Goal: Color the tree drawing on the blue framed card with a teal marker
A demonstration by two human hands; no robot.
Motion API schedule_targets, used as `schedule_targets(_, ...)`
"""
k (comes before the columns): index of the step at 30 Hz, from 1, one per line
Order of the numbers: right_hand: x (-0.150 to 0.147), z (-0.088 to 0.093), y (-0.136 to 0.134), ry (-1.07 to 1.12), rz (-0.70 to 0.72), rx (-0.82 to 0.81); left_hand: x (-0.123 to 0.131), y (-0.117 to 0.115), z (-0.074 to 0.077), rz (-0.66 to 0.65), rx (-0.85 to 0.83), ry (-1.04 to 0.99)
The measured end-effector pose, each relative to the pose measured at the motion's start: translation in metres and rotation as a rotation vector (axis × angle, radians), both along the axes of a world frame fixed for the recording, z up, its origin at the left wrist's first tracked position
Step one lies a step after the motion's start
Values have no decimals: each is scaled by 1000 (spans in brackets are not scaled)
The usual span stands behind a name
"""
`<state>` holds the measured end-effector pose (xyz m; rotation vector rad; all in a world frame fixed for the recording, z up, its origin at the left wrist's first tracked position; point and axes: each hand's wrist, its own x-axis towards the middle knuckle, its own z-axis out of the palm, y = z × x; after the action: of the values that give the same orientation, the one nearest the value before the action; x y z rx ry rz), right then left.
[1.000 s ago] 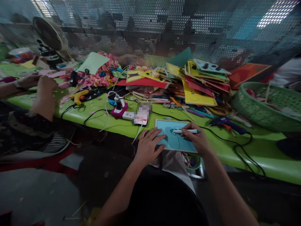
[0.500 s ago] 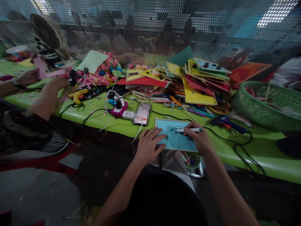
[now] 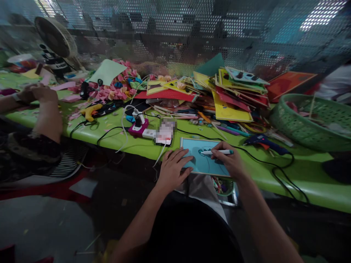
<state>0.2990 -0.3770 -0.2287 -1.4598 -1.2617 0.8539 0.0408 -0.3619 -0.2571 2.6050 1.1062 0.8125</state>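
The left hand (image 3: 174, 168) lay open, fingers spread, across the left part of a blue board (image 3: 205, 166), which rested at the front edge of the green surface (image 3: 315, 175). The right hand (image 3: 230, 162) gripped a white marker (image 3: 226, 152), its tip at a small teal shape among dark outlines on the board.

Just below the board, under the edge, sat a small green basket (image 3: 229, 191) holding a jumble of colorful odds and ends, too small to name. A larger green basket (image 3: 309, 137) stood on the surface at right; inside were something pinkish, a thin upright stick and pale, perhaps clear, material. A glue gun (image 3: 270, 145) lay beside this basket, near the right hand. At far left, a pale tub (image 3: 19, 58) held reddish contents, blurred. In front of the tub, a co-worker's hands (image 3: 45, 93) were close together; their grip could not be told.
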Motion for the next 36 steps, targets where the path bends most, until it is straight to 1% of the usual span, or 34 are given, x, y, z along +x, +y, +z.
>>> schedule_targets(10, 1, -1, 0, -7, -1, -8, 0, 0, 1, -3, 3, -1)
schedule_targets(22, -1, 2, -1, -25, -88, 53, 0, 0, -2, -4, 3, 2)
schedule_targets(36, -1, 2, 1, -26, -62, 42, 0, 0, -1, -1, -3, -3)
